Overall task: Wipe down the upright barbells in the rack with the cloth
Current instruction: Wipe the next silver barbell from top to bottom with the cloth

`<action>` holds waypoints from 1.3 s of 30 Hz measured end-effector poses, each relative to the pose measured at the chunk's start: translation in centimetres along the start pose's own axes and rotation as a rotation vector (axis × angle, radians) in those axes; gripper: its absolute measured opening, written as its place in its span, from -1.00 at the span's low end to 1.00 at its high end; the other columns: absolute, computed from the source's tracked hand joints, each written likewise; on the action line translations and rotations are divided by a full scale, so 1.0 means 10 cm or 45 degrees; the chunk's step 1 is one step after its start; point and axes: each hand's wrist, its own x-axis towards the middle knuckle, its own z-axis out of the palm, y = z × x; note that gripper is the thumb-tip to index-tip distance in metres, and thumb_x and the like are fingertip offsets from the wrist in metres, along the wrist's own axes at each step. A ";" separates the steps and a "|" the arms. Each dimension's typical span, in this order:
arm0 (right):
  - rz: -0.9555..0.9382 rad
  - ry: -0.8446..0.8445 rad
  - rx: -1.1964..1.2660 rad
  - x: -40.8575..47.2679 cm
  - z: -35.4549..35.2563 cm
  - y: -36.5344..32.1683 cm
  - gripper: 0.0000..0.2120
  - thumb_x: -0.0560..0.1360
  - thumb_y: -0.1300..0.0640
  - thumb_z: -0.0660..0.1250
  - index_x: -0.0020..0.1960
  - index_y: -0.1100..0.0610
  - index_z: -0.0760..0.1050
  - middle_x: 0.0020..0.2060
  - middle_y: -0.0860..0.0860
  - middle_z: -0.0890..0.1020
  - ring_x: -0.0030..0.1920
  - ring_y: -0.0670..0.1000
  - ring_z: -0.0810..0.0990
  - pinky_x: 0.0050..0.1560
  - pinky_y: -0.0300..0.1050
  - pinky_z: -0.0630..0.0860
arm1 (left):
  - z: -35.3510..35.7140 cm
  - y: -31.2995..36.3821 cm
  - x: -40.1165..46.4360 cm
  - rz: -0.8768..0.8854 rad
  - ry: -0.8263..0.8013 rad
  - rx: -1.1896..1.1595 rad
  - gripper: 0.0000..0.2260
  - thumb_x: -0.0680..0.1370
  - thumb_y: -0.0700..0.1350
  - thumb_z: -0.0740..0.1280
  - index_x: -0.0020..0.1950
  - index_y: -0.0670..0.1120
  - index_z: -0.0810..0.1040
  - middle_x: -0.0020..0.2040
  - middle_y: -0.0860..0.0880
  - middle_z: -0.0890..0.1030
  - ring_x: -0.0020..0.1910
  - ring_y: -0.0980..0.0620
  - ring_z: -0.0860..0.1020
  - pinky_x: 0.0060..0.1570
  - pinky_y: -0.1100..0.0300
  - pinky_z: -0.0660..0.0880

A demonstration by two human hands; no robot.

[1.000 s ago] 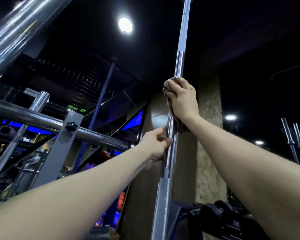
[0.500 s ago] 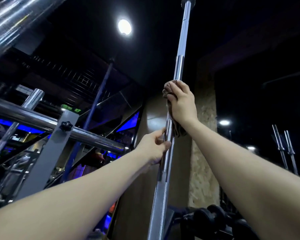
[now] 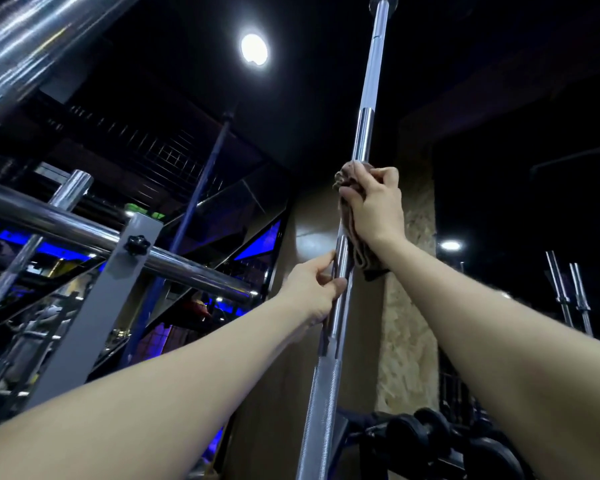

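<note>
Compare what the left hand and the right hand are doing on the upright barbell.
The right hand sits higher on the barbell; the left hand sits lower, just above the knurled part. The right hand wraps a brown cloth round the bar; the left hand grips bare metal, with no cloth. The cloth hangs down below the right hand, towards the left hand. Both hands are closed on the same upright barbell.

Right hand (image 3: 374, 206) gripping cloth (image 3: 352, 244) around upright barbell (image 3: 364, 133); left hand (image 3: 312, 289) holding bar just below, near ceiling light (image 3: 254, 49).
</note>
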 end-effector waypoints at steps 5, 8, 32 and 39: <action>0.008 0.011 -0.089 -0.49 -0.06 -0.02 -0.52 0.59 -0.02 0.22 0.48 -0.05 0.24 0.15 0.07 0.29 0.11 0.08 0.40 0.07 -0.01 0.45 | -0.02 0.02 -0.02 0.029 -0.069 -0.066 -0.57 0.59 -0.27 0.25 0.43 0.04 0.38 -0.25 -0.03 0.48 -0.42 0.14 0.42 -0.52 0.38 0.38; 0.011 -0.055 -0.266 -0.56 -0.10 -0.06 -0.53 0.61 -0.09 0.13 0.48 -0.01 0.19 0.16 0.09 0.27 0.08 0.12 0.39 -0.08 -0.02 0.41 | -0.02 0.03 -0.04 0.062 -0.067 -0.003 -0.57 0.59 -0.25 0.26 0.42 0.06 0.40 -0.27 -0.01 0.49 -0.40 0.15 0.45 -0.46 0.38 0.40; 0.152 -0.033 -0.311 -0.24 0.00 -0.20 -0.59 0.57 -0.12 0.22 0.41 -0.18 0.34 0.20 0.06 0.25 0.20 0.08 0.32 -0.05 0.02 0.38 | -0.06 -0.06 -0.01 0.070 0.000 0.064 -0.57 0.57 -0.21 0.32 0.41 0.05 0.40 -0.14 -0.07 0.53 -0.30 0.10 0.39 -0.32 0.35 0.38; 0.008 -0.175 -0.378 -1.23 -0.14 -0.31 -0.61 0.56 -0.11 0.22 0.39 -0.20 0.34 0.16 0.00 0.19 0.23 0.01 0.21 -0.19 -0.08 0.35 | -0.24 -0.18 -0.37 -0.016 -0.091 0.158 -0.56 0.59 -0.21 0.27 0.45 0.05 0.36 0.01 -0.04 0.60 -0.20 0.07 0.48 -0.18 0.22 0.48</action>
